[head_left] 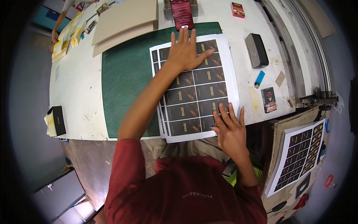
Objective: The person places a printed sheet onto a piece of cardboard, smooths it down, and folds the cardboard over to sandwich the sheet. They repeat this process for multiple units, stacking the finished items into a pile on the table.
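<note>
Steadying the printed sheets [181, 110] on the green mat [128, 82] near the counter's [80, 93] front edge, we seem to be squaring the stack. Our left hand [184, 54] lies near the top, just beside the phone [181, 15], and our right hand [229, 130] at the lower right, fingers splayed and grasping nothing; the next move likely calls for evening the offset lower-left corners without creasing.

Left hand [184, 54]: spread on printed sheets [182, 108], phone [182, 13] at its fingertips. Right hand [231, 128]: flat on the sheets' near corner. Green cutting mat [126, 86]: mainly left of both hands.
</note>
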`<control>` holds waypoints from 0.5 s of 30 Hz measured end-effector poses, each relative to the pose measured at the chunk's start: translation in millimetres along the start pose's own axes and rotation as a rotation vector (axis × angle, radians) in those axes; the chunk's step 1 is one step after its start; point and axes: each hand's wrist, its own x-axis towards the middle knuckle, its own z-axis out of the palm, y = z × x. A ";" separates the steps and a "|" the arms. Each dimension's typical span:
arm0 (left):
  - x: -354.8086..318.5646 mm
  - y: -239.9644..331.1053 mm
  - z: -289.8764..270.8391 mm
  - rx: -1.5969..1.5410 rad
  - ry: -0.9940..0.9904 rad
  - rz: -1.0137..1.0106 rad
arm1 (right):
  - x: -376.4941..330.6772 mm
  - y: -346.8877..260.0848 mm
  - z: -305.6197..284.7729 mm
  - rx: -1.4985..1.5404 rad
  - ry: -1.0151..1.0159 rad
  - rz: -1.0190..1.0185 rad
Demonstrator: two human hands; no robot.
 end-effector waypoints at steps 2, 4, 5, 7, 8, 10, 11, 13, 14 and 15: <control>16.5 15.6 10.8 -0.002 0.009 0.000 | -3.8 0.1 2.1 0.020 -0.003 0.006; -3.2 40.0 13.5 -0.080 -0.029 0.191 | -3.2 2.6 1.2 0.028 0.007 0.024; -20.3 52.3 9.8 -0.116 -0.047 0.287 | -2.7 2.1 1.4 0.033 0.014 0.034; -59.3 78.3 -2.3 -0.193 -0.148 0.374 | -4.9 5.0 2.2 0.040 0.016 0.040; -63.7 85.4 -6.4 -0.230 -0.191 0.420 | -6.6 5.7 1.9 0.044 0.009 0.054; -39.5 78.6 0.5 -0.175 -0.107 0.456 | -5.6 5.5 -0.5 0.037 0.014 0.052; -19.2 71.5 6.9 -0.149 -0.066 0.469 | -5.8 5.7 -1.9 0.034 0.013 0.050; 35.4 57.3 24.0 -0.096 0.011 0.275 | -8.4 5.0 -1.3 0.013 0.011 0.028; 52.3 56.5 21.9 -0.076 -0.063 0.200 | -3.7 5.0 0.5 0.002 0.030 0.014; 56.7 58.9 21.0 -0.092 -0.032 0.206 | 1.1 6.9 1.5 -0.002 0.043 0.015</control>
